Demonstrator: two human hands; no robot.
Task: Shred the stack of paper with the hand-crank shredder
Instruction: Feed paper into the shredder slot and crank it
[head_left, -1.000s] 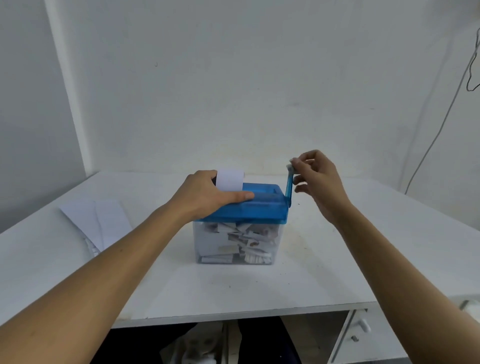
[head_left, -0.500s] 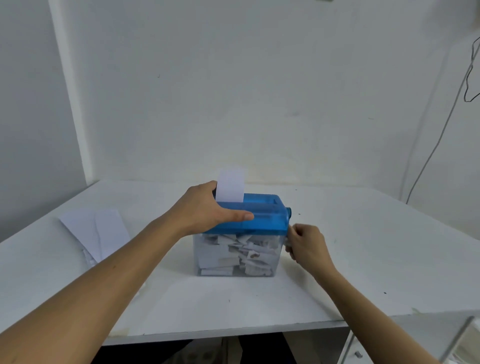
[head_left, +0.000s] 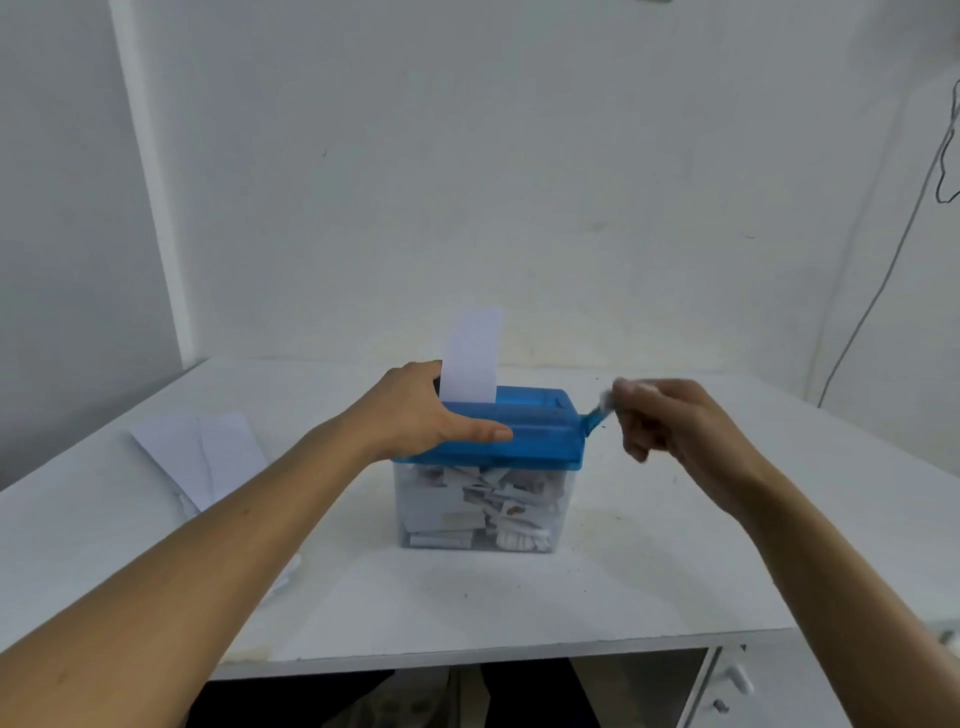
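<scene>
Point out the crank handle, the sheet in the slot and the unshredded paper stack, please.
crank handle (head_left: 605, 401), head view, on its pale knob.
sheet in the slot (head_left: 471, 358), head view, middle of the part above the shredder (head_left: 535, 431).
paper stack (head_left: 202, 457), head view, on the top sheet.

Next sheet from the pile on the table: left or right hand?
Left, probably. The left hand holds the shredder's blue lid, nearer the paper pile; the right hand pinches the crank knob.

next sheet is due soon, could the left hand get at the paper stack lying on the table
Probably yes: the left hand only holds the blue shredder lid, and the paper stack lies just left of that arm, nothing standing between them.
</scene>
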